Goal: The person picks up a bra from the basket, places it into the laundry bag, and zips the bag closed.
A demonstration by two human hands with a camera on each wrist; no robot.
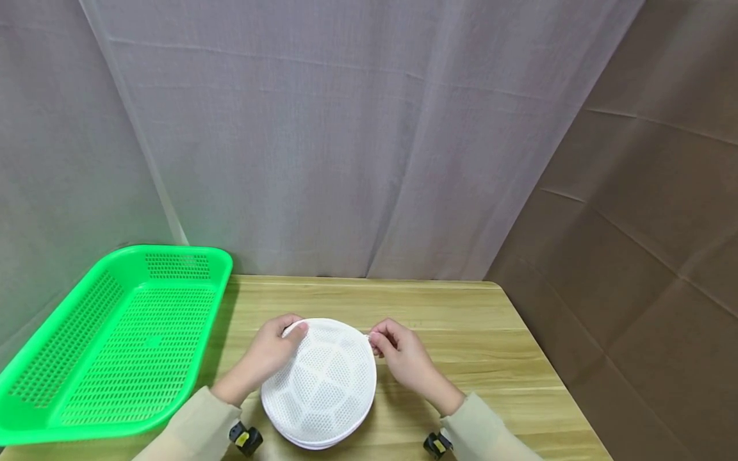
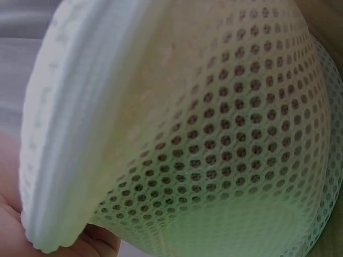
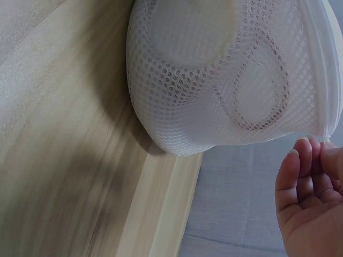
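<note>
Bag (image 1: pixel 323 390): white mesh, lower ctr of head view, above or on the wood table (image 1: pixel 455 314); contact w/ table can't be confirmed. Green basket (image 1: pixel 223 282) at L of frame, well apart from bag.

L hand (image 1: pixel 275 346): closed on bag's upper L rim, thumb on top face, fingers below. R hand (image 1: pixel 403 358): fingertips and thumb brought together at a small tab (image 1: pixel 367 335), R edge of rim; other fingers loosely curled. Tab type n/c, poss. zip pull.

Handling (judged): light; soft mesh walls, likely to give under pressure. Rim band (image 2: pixel 80 123), upper L of L wrist view, looks ribbed and firmer than the walls. Slip risk low on mesh, higher at the tab, given its size. Breakage risk low; snagging or stretching mesh more likely. Contents, if any: can't tell.

Grip pts: rim recommended, thumb over, fingers under, as L hand has it. Tab: fingertip pinch only. Avoid mid-wall holds; mesh prob. buckles there.
</note>
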